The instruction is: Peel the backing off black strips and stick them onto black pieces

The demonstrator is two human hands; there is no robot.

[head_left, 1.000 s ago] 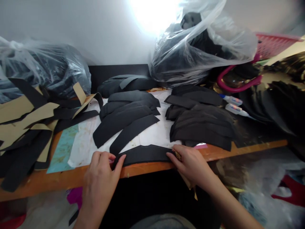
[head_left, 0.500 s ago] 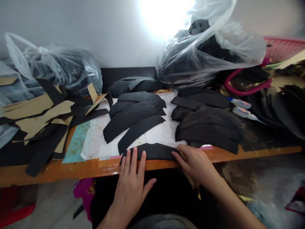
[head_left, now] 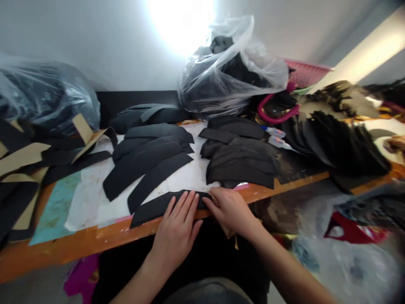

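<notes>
A curved black strip (head_left: 155, 207) lies along the table's front edge. My left hand (head_left: 177, 230) rests flat on its middle part, fingers stretched out and holding nothing. At the strip's right end is my right hand (head_left: 229, 209), its thumb and fingers pinched together. Out of that fist a crumpled tan strip (head_left: 230, 234) hangs below the table edge; whether the fingertips also grip the black strip is hidden. Behind my hands lie a left pile of curved black pieces (head_left: 145, 164) and a right pile of similar pieces (head_left: 242, 162), partly on white paper (head_left: 177, 179).
Tan-backed black strips (head_left: 25, 158) lie tangled at the left. Stuffed clear plastic bags (head_left: 47, 97) (head_left: 234, 80) stand against the wall. Two small white bottles (head_left: 278, 142), a pink basket (head_left: 306, 75) and a row of black pieces (head_left: 338, 141) are at the right.
The view has turned to the right. My left hand has slid along the black strip from its left part toward my right hand, which stays at the right end.
</notes>
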